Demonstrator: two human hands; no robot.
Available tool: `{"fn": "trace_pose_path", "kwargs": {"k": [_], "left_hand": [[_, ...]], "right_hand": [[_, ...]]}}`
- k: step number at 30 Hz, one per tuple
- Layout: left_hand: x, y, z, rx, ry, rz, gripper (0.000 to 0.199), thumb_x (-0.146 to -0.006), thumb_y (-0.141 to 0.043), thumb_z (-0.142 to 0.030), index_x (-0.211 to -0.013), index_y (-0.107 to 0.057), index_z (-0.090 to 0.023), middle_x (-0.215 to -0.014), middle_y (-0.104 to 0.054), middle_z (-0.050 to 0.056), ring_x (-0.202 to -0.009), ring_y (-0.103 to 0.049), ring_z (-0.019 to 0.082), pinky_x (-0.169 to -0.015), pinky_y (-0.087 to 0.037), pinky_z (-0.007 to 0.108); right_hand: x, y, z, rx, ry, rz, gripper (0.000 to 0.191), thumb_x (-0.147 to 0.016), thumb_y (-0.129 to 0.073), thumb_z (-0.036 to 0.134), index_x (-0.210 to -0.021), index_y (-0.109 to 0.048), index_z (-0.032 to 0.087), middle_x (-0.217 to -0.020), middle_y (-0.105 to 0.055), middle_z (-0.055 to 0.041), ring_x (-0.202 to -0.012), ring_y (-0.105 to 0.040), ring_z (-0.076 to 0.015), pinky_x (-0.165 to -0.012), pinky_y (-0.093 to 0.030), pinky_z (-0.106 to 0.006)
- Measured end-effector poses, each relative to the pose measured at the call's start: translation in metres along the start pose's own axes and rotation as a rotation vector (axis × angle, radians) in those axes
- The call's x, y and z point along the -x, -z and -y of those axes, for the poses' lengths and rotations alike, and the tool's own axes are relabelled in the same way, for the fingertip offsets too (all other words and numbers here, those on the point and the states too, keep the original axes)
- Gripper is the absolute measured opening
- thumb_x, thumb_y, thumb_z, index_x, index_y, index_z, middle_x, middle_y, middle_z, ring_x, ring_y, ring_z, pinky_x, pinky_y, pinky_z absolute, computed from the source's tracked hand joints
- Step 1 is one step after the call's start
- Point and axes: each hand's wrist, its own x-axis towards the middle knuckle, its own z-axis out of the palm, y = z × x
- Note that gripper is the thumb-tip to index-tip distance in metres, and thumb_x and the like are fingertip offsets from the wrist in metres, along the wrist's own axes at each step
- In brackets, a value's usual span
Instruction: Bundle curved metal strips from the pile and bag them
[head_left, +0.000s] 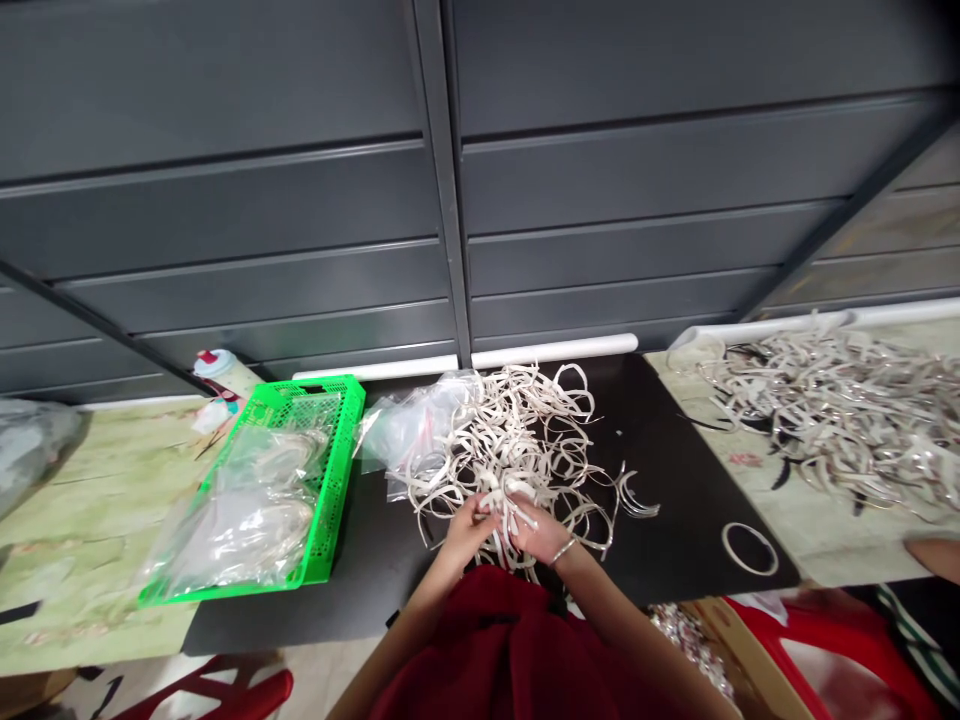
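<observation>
Both hands meet over the near side of a tangled heap of white curved bands [517,420], thin hoop-like pieces, on a black mat [637,440]. My left hand [471,522] has its fingers closed on a few of the white bands. Close beside it, my right hand [541,532], with a bracelet on the wrist, grips bands from the same bunch. How many each hand holds is hidden by the overlap. Clear plastic bags [412,425] lie against the heap's left side.
On the left stands a green plastic basket [337,480] with filled clear bags [247,530]. A bottle [225,370] is behind it. Another heap of bands [847,410] covers the right table. One ring [750,549] lies apart. Grey panels [300,220] close off the back. Another person's arm [934,557] shows at right.
</observation>
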Motion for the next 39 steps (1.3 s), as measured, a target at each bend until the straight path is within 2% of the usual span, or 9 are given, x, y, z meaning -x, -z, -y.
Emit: {"fn": "trace_pose_path", "kwargs": {"k": [3, 6, 10, 14, 18, 24, 31, 36, 39], "left_hand": [[-0.004, -0.001, 0.001, 0.005, -0.012, -0.004, 0.017, -0.060, -0.073, -0.027, -0.073, -0.068, -0.016, -0.072, -0.066, 0.003, -0.068, -0.060, 0.018, -0.068, -0.046, 0.029], [-0.005, 0.004, -0.001, 0.020, -0.024, -0.046, 0.016, -0.061, -0.071, -0.027, -0.073, -0.069, -0.016, -0.072, -0.068, 0.004, -0.067, -0.060, 0.018, -0.069, -0.046, 0.030], [-0.003, 0.014, -0.002, 0.035, -0.020, -0.119, 0.020, -0.063, -0.071, -0.032, -0.076, -0.071, -0.016, -0.069, -0.067, 0.003, -0.066, -0.060, 0.018, -0.069, -0.046, 0.030], [0.002, 0.020, -0.001, 0.047, 0.000, -0.137, 0.027, -0.063, -0.072, -0.039, -0.077, -0.070, -0.016, -0.064, -0.064, 0.002, -0.063, -0.059, 0.016, -0.067, -0.045, 0.029], [0.010, 0.014, -0.005, 0.052, 0.026, -0.087, 0.033, -0.065, -0.071, -0.045, -0.080, -0.070, -0.015, -0.066, -0.065, 0.002, -0.064, -0.059, 0.016, -0.065, -0.045, 0.027], [0.010, -0.006, -0.014, 0.120, 0.031, -0.030, 0.038, -0.063, -0.073, -0.045, -0.086, -0.069, -0.015, -0.083, -0.070, 0.006, -0.077, -0.062, 0.020, -0.072, -0.046, 0.029], [0.005, -0.006, -0.015, 0.256, 0.083, -0.060, 0.031, -0.063, -0.075, -0.042, -0.076, -0.068, -0.015, -0.073, -0.067, 0.003, -0.067, -0.060, 0.014, -0.070, -0.044, 0.026], [0.009, -0.009, -0.021, 0.336, 0.132, -0.021, 0.033, -0.067, -0.073, -0.043, -0.083, -0.066, -0.016, -0.075, -0.066, 0.003, -0.064, -0.060, 0.012, -0.064, -0.044, 0.023], [0.009, -0.013, -0.023, 0.362, 0.100, -0.013, 0.034, -0.064, -0.075, -0.043, -0.084, -0.065, -0.016, -0.072, -0.064, 0.001, -0.063, -0.059, 0.012, -0.063, -0.044, 0.023]], "right_hand": [[0.003, 0.002, -0.001, -0.023, -0.019, -0.018, 0.024, -0.063, -0.069, 0.040, -0.076, -0.060, 0.022, -0.072, -0.066, -0.0025, -0.064, -0.062, -0.0191, -0.061, -0.049, -0.032], [0.004, 0.006, 0.002, -0.048, -0.004, -0.072, 0.023, -0.062, -0.071, 0.035, -0.078, -0.060, 0.022, -0.076, -0.067, -0.0019, -0.070, -0.064, -0.0201, -0.067, -0.050, -0.033], [0.005, 0.011, 0.012, -0.081, 0.031, -0.116, 0.031, -0.063, -0.069, 0.039, -0.088, -0.061, 0.022, -0.088, -0.068, -0.0064, -0.080, -0.065, -0.0248, -0.066, -0.050, -0.035], [0.006, 0.014, 0.019, -0.097, 0.011, -0.081, 0.036, -0.066, -0.066, 0.045, -0.093, -0.062, 0.022, -0.085, -0.070, -0.0077, -0.073, -0.066, -0.0225, -0.060, -0.048, -0.032], [0.010, 0.010, 0.023, -0.102, -0.005, -0.028, 0.041, -0.066, -0.068, 0.047, -0.099, -0.061, 0.022, -0.083, -0.070, -0.0054, -0.071, -0.065, -0.0196, -0.059, -0.046, -0.028], [0.015, -0.003, 0.018, -0.025, -0.014, 0.020, 0.038, -0.063, -0.072, 0.047, -0.088, -0.064, 0.020, -0.083, -0.069, -0.0053, -0.074, -0.065, -0.0203, -0.060, -0.045, -0.029], [0.016, 0.005, 0.012, 0.122, 0.029, -0.013, 0.036, -0.064, -0.069, 0.056, -0.079, -0.068, 0.022, -0.084, -0.069, -0.0048, -0.073, -0.063, -0.0188, -0.063, -0.046, -0.030], [0.018, 0.011, 0.014, 0.222, 0.018, 0.047, 0.036, -0.068, -0.067, 0.054, -0.081, -0.068, 0.021, -0.076, -0.067, -0.0027, -0.073, -0.061, -0.0187, -0.068, -0.046, -0.032], [0.019, 0.007, 0.011, 0.254, 0.016, 0.119, 0.034, -0.069, -0.068, 0.050, -0.080, -0.069, 0.019, -0.082, -0.068, -0.0035, -0.075, -0.061, -0.0175, -0.069, -0.044, -0.031]]}}
